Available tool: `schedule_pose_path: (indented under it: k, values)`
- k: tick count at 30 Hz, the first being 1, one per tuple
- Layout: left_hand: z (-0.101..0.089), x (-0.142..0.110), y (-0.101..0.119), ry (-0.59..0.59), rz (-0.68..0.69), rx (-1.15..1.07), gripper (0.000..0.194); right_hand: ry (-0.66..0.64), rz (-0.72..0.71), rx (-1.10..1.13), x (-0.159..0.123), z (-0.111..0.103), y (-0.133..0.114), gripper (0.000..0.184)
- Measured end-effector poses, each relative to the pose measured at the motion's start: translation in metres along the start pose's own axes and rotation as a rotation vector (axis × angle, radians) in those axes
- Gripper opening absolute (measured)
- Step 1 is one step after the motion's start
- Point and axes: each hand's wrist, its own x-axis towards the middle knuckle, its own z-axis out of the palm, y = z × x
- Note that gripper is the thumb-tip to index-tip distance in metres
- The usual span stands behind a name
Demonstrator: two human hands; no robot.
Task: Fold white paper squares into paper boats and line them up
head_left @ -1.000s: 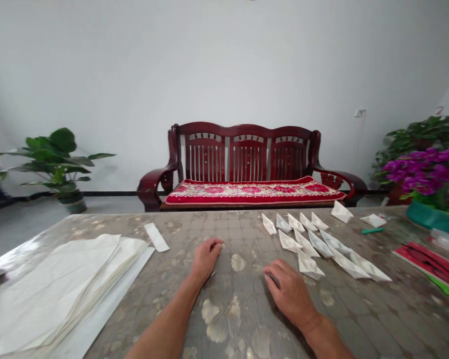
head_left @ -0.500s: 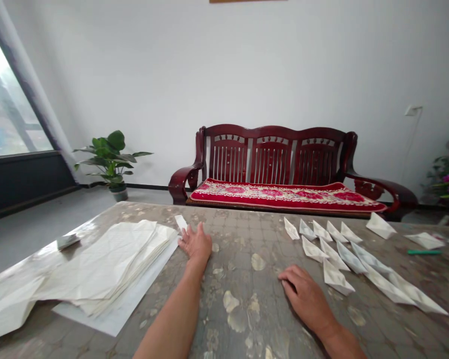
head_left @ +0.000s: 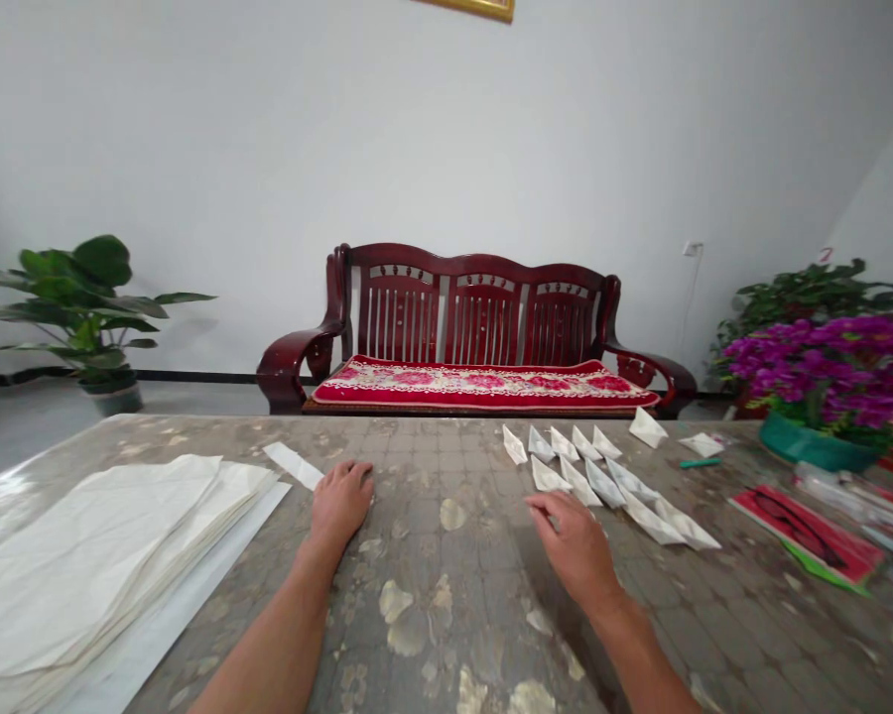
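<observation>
My left hand (head_left: 342, 504) rests on the table, left of the middle. Its fingers are close together over the right end of a white paper strip (head_left: 290, 462); its grip there is partly hidden. Left of it lies a stack of thin white paper sheets (head_left: 111, 555). My right hand (head_left: 574, 543) hovers low over the table with curled fingers and nothing visible in them. Just beyond it stand several folded paper boats (head_left: 604, 483) in rows, the nearest partly covered by the hand. One boat (head_left: 647, 428) sits apart at the back.
A green pen (head_left: 700, 463) lies near the back right. Dark glasses (head_left: 796, 524) rest on a red packet (head_left: 855, 550). Purple flowers (head_left: 826, 367) stand in a teal pot (head_left: 811, 441). Beyond the table (head_left: 432, 451) is a wooden bench (head_left: 483, 297); a potted plant (head_left: 89, 297) stands left.
My left hand spread its fingers at the paper strip, then drew them together on its end; the strip has turned. My right hand moved slightly closer to the boats. The view swung left and back.
</observation>
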Motion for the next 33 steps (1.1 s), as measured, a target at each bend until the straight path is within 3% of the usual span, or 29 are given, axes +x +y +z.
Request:
schedule_pose_path:
  k: [3, 7, 13, 18, 25, 33]
  values:
    - [0.001, 0.002, -0.002, 0.014, 0.011, -0.010, 0.039, 0.051, 0.102, -0.136, 0.014, -0.030, 0.021, 0.023]
    - [0.001, 0.002, -0.002, 0.038, 0.016, -0.007, 0.039, -0.029, 0.203, -0.366, 0.027, -0.049, 0.048, 0.025]
    - [0.002, 0.002, -0.002, 0.038, 0.019, -0.009, 0.039, -0.199, 0.181, -0.616, 0.032, -0.043, 0.061, 0.029]
    - [0.002, 0.002, -0.003, 0.033, 0.013, -0.021, 0.039, -0.259, 0.144, -0.649, 0.039, -0.040, 0.066, 0.028]
    - [0.002, 0.003, -0.002, 0.026, -0.006, -0.015, 0.039, -0.255, 0.069, -0.621, 0.048, -0.034, 0.065, 0.020]
    - [0.002, 0.003, -0.003, 0.027, 0.006, -0.027, 0.039, -0.186, 0.099, -0.467, 0.055, -0.024, 0.071, 0.022]
